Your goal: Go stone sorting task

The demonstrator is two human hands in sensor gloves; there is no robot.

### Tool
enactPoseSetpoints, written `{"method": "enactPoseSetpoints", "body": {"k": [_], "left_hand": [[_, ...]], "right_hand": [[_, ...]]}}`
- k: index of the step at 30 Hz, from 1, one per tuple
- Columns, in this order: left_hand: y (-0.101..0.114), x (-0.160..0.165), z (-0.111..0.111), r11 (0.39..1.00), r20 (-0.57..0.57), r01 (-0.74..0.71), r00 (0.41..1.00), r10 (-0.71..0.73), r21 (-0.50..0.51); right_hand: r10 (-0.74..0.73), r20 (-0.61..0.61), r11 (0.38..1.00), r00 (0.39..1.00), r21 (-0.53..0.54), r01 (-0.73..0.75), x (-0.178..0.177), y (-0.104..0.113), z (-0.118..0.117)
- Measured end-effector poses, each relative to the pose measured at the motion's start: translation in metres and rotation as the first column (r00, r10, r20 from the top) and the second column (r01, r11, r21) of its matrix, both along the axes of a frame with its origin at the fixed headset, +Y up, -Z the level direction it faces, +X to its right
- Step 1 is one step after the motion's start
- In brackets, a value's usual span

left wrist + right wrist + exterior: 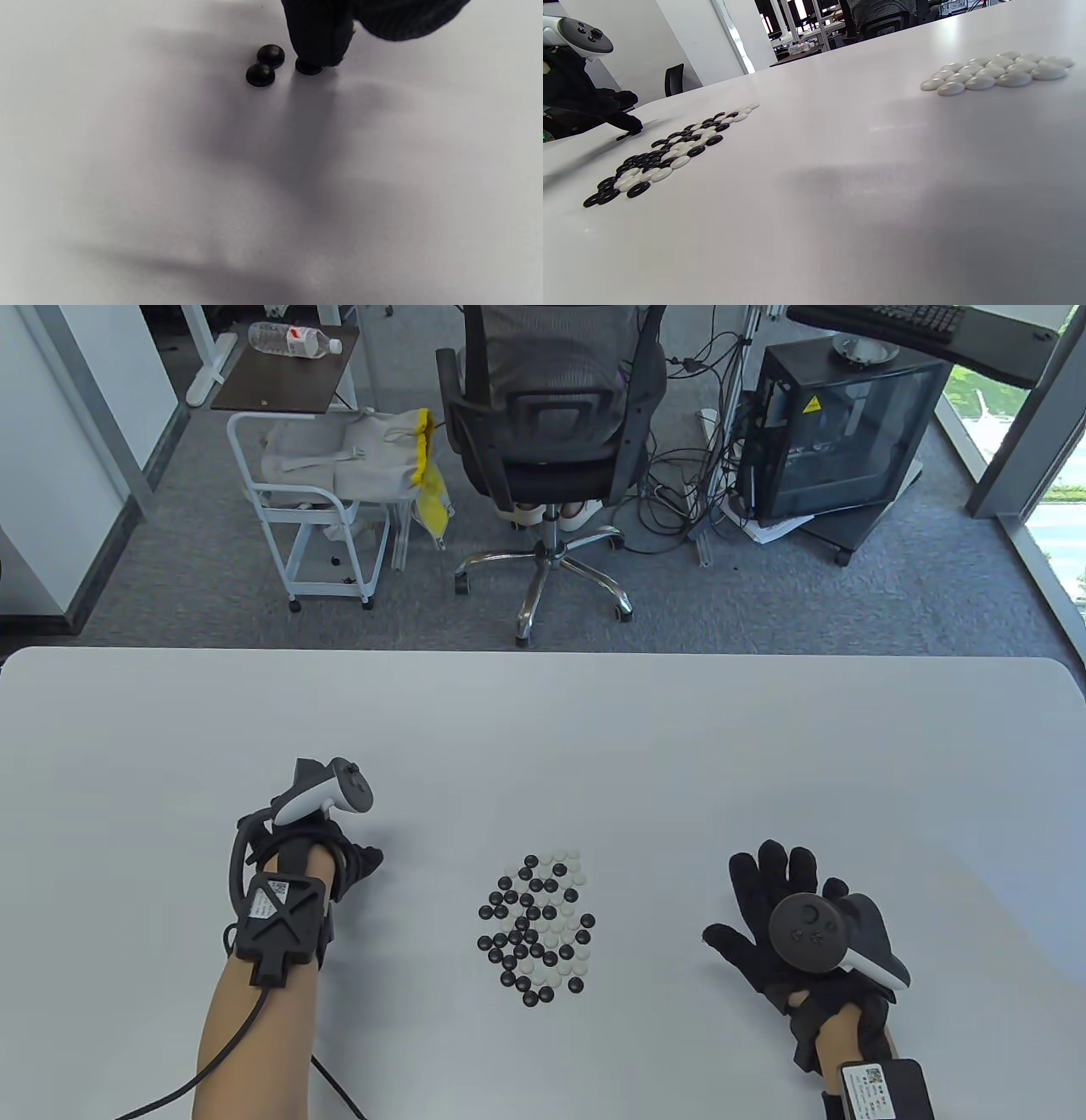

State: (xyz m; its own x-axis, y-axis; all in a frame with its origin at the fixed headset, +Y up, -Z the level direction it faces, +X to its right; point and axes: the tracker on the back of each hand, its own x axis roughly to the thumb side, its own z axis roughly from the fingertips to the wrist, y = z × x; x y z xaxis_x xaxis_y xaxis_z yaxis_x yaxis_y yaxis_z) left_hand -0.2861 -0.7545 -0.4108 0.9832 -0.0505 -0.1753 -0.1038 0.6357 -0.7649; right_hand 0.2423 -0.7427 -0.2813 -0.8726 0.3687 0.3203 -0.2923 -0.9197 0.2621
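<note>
In the table view, a mixed pile of black and white Go stones lies on the white bench, between the two hands. The left hand is at the left of the pile, well apart from it, with its fingers reaching down to the bench. The right hand rests flat at the right side – its fingers are straight and spread, and they hold nothing.

In the left wrist view, one gloved finger of the left hand touches a black stone from above, and two more black stones lie just beside it, touching each other. Whether the fingers pinch this stone or only press on it cannot be told, because the rest of the hand is out of the frame.

In the right wrist view, a neat group of white stones lies alone on the bench, well apart from the mixed pile. The fingers of the right hand do not show here.

So the sorting seems to be at an early stage: a small white group on the right and only about three black stones on the left are separated, while most of the stones – both colours – remain mixed in the middle.
</note>
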Motion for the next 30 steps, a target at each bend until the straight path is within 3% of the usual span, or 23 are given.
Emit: {"method": "enactPoseSetpoints", "body": {"k": [9, 14, 18, 21, 26, 30], "left_hand": [[0.011, 0.005, 0.003, 1.0, 0.036, -0.005, 0.999, 0.004, 0.025], [0.035, 0.05, 0.004, 0.995, 0.203, -0.042, 0.979, 0.024, 0.086], [0.044, 0.106, 0.014, 0.986, 0.406, -0.147, 0.908, 0.104, 0.077], [0.043, 0.157, 0.027, 0.979, 0.56, -0.198, 0.816, 0.142, 0.04], [0.022, 0.224, 0.046, 0.973, 0.706, -0.226, 0.683, 0.188, -0.041], [-0.003, 0.251, 0.052, 0.975, 0.748, -0.207, 0.634, 0.194, -0.077]], "right_hand": [[0.006, -0.001, 1.0, 1.0, -0.01, -0.006, -0.002, 0.002, 0.001], [0.001, 0.005, 1.0, 1.0, -0.005, -0.001, -0.002, 0.003, 0.001], [-0.001, 0.008, 1.0, 1.0, -0.004, 0.001, -0.001, 0.003, 0.001], [-0.003, 0.01, 1.0, 1.0, -0.002, 0.003, -0.001, 0.003, 0.001], [-0.002, 0.011, 1.0, 1.0, -0.003, 0.002, 0.0, 0.003, 0.002], [-0.003, 0.007, 1.0, 1.0, -0.006, 0.003, -0.001, 0.003, 0.002]]}}
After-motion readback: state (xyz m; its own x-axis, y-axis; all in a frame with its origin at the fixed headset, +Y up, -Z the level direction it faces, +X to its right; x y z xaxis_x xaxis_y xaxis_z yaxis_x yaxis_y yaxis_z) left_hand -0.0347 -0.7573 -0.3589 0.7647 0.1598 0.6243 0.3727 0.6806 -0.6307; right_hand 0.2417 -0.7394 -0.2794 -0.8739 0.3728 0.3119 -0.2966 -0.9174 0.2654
